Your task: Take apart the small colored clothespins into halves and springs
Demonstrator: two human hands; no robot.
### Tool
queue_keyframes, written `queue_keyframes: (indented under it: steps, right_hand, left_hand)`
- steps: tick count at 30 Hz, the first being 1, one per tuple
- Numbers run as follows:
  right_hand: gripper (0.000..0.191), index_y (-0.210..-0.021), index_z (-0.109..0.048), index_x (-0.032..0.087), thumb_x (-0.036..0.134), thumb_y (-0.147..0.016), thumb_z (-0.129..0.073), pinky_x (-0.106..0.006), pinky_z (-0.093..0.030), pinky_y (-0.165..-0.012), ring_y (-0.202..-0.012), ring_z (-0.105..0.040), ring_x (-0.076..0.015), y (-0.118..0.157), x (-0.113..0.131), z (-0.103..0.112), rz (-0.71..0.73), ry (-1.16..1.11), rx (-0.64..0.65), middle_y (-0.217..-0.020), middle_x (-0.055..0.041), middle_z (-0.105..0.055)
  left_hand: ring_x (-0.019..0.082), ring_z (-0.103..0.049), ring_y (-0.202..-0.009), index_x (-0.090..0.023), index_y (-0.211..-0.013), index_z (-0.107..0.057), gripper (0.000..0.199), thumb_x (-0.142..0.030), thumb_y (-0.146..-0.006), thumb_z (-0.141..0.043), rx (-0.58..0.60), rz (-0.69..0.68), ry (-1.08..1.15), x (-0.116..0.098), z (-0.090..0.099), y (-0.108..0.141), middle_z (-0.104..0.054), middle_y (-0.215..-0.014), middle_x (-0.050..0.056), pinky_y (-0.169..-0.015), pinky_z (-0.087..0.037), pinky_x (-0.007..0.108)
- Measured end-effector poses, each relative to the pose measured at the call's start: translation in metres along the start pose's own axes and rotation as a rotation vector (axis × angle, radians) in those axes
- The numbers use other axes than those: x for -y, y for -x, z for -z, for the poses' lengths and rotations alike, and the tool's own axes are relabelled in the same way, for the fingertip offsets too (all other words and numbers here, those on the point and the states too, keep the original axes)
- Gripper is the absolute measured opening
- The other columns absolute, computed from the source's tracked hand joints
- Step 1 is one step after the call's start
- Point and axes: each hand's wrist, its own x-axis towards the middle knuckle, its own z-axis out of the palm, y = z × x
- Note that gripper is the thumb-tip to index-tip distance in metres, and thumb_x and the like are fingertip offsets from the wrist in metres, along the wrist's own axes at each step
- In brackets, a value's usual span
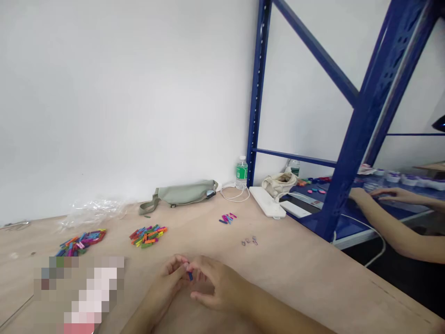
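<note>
A small dark blue clothespin piece (190, 276) is between my hands, close above the table. My left hand (169, 278) has it pinched between thumb and fingers. My right hand (217, 280) has its curled fingertips at the piece's upper end, with the thumb apart lower down. The fingers partly cover the piece. Beyond my hands, slightly right, lie several small metal springs (248, 240). Behind them is a little heap of pink and blue clothespin pieces (227, 218). Larger heaps of mixed clothespin pieces (148, 235) and clothespin pieces (81, 242) lie to the left.
A grey-green pouch (187, 192), clear plastic wrap (92, 213) and a water bottle (241, 171) are along the wall. A white power strip (267, 202) borders the blue rack (344, 153). Another person's arms (399, 227) reach in at right. A blurred patch (79, 297) covers the lower left.
</note>
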Motion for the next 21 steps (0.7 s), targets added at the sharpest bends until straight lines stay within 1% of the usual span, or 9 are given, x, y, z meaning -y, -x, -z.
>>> queue_keyframes:
  steps: [3, 6, 8, 11, 16, 19, 21]
  right_hand:
    - [0.021, -0.099, -0.05, 0.018, 0.022, -0.078, -0.049, -0.026, -0.04, -0.085, -0.094, -0.049, -0.015, 0.0, 0.001, -0.009, 0.098, 0.025, -0.01, -0.101, -0.007, -0.053]
    - [0.02, -0.097, -0.053, 0.018, 0.024, -0.079, -0.05, -0.026, -0.041, -0.086, -0.097, -0.05, -0.0151, 0.0, -0.005, -0.014, 0.121, 0.07, -0.054, -0.105, -0.0082, -0.051]
    - [0.018, -0.095, -0.055, 0.018, 0.024, -0.079, -0.05, -0.025, -0.042, -0.084, -0.094, -0.051, -0.015, 0.0, -0.01, -0.016, 0.124, 0.099, -0.091, -0.103, -0.0083, -0.051]
    - [0.013, -0.089, -0.056, 0.018, 0.02, -0.08, -0.048, -0.024, -0.044, -0.082, -0.09, -0.053, -0.0142, -0.001, -0.015, -0.018, 0.137, 0.111, -0.131, -0.098, -0.0084, -0.053]
    - [0.015, -0.087, -0.056, 0.017, 0.015, -0.08, -0.044, -0.023, -0.045, -0.076, -0.084, -0.054, -0.0133, -0.004, -0.022, -0.017, 0.146, 0.099, -0.146, -0.092, -0.0082, -0.056]
    - [0.015, -0.085, -0.057, 0.018, 0.015, -0.08, -0.044, -0.023, -0.046, -0.073, -0.081, -0.055, -0.0133, -0.005, -0.025, -0.014, 0.118, 0.091, -0.147, -0.088, -0.0073, -0.058]
    - [0.014, -0.083, -0.058, 0.018, 0.015, -0.079, -0.045, -0.023, -0.046, -0.071, -0.079, -0.055, -0.0134, -0.006, -0.029, -0.012, 0.077, 0.084, -0.172, -0.085, -0.0066, -0.059]
  left_hand:
    - [0.013, -0.053, -0.065, -0.018, -0.08, -0.056, 0.021, -0.032, -0.065, -0.063, 0.03, 0.028, 0.017, 0.002, 0.002, -0.002, -0.06, -0.072, 0.0, -0.067, -0.04, 0.027]
    - [0.013, -0.053, -0.068, -0.018, -0.08, -0.056, 0.019, -0.029, -0.066, -0.063, 0.03, 0.032, 0.011, 0.003, 0.005, -0.002, -0.059, -0.073, -0.001, -0.068, -0.041, 0.027]
    - [0.014, -0.054, -0.071, -0.018, -0.08, -0.056, 0.017, -0.028, -0.067, -0.062, 0.035, 0.032, 0.01, 0.003, 0.005, -0.002, -0.058, -0.072, 0.0, -0.069, -0.041, 0.028]
    - [0.014, -0.054, -0.072, -0.017, -0.079, -0.057, 0.015, -0.026, -0.069, -0.061, 0.048, 0.043, 0.025, 0.002, 0.004, -0.001, -0.058, -0.074, 0.001, -0.07, -0.042, 0.029]
    - [0.013, -0.055, -0.073, -0.016, -0.077, -0.058, 0.012, -0.023, -0.068, -0.062, 0.029, 0.03, 0.062, 0.0, 0.004, -0.002, -0.059, -0.075, 0.001, -0.073, -0.043, 0.029]
    - [0.016, -0.057, -0.078, -0.016, -0.079, -0.059, 0.015, -0.024, -0.067, -0.063, 0.008, 0.054, 0.084, 0.002, 0.006, -0.005, -0.061, -0.079, 0.003, -0.077, -0.044, 0.032]
    - [0.019, -0.058, -0.082, -0.015, -0.082, -0.06, 0.019, -0.025, -0.066, -0.064, -0.022, 0.078, 0.09, 0.004, 0.008, -0.007, -0.062, -0.084, 0.006, -0.079, -0.043, 0.034]
